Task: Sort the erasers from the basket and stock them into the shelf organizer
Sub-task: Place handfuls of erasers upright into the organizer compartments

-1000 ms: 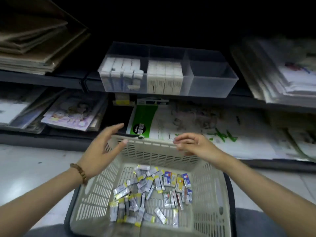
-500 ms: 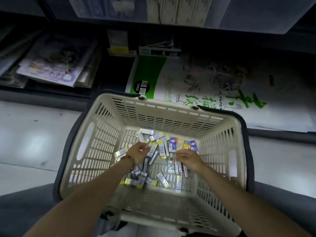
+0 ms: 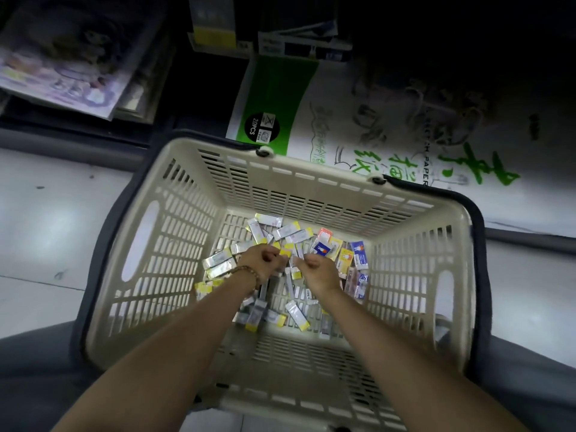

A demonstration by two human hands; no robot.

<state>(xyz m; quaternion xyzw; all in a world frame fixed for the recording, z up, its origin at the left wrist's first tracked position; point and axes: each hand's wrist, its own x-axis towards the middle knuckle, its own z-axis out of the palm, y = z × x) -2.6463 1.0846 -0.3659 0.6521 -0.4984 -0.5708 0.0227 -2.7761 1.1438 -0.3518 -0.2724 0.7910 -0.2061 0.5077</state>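
The basket [image 3: 296,194] stood just before a paper pack [image 3: 343,120]. Inside it the left hand [image 3: 260,263] and right hand [image 3: 319,271] had fingers curled among the erasers [image 3: 288,229] on its bottom; if they gripped any, I cannot tell.

Pale glossy floor [image 3: 46,238], tile seams, soft glare patches. Dark low shelf edge [image 3: 71,141] runs along its far side. On the shelf: purple-printed booklets [image 3: 62,63] at the left end, white paper pack [image 3: 389,126] with green band on the right. Yellow label tag [image 3: 215,42] top centre. Dim light, top right corner near black.
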